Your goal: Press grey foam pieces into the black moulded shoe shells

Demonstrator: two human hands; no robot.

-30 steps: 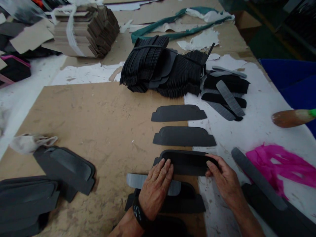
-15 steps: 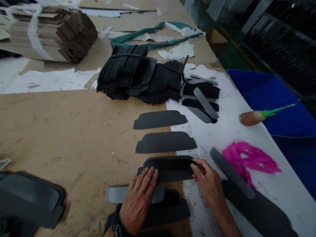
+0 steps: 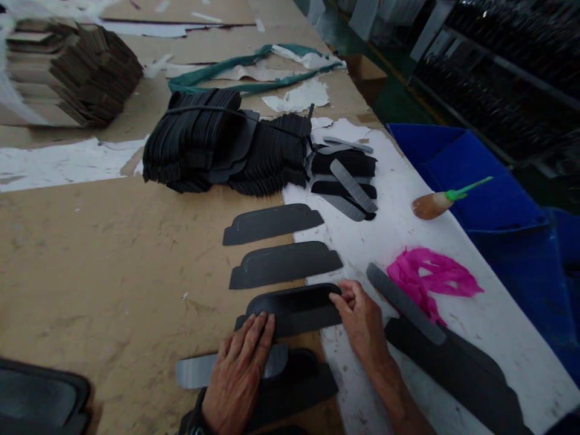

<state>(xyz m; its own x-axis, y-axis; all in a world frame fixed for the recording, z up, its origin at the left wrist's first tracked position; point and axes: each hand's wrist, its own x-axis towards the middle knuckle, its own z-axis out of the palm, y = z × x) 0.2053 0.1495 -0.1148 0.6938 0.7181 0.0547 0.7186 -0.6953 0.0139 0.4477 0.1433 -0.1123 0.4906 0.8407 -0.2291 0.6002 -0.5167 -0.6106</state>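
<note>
My left hand [image 3: 240,365] lies with fingers stretched out, its fingertips on the left part of a black flat piece with stepped ends [image 3: 290,319]. A darker black strip [image 3: 303,296] lies along that piece's upper edge. At the strip's right end, my right hand [image 3: 360,317] pinches with thumb and fingers. Under my left hand runs a grey strip [image 3: 196,370], partly hidden, over another black piece [image 3: 312,386]. Two more such pieces, an upper one [image 3: 274,223] and a lower one [image 3: 285,264], lie in a row beyond my hands.
Behind stands a bundle of black pieces [image 3: 194,142] beside loose strips [image 3: 353,184]. Rightward lie a bottle with a green nozzle [image 3: 432,205], pink cloth [image 3: 435,275] and more black pieces [image 3: 457,374]. Blue bins [image 3: 502,193] stand past the table edge; a brown bundle [image 3: 77,72] sits far left.
The view has shifted, so the table things appear further left. Both hands stay on the same black piece, the left one flat and the right one pinching the strip's end.
</note>
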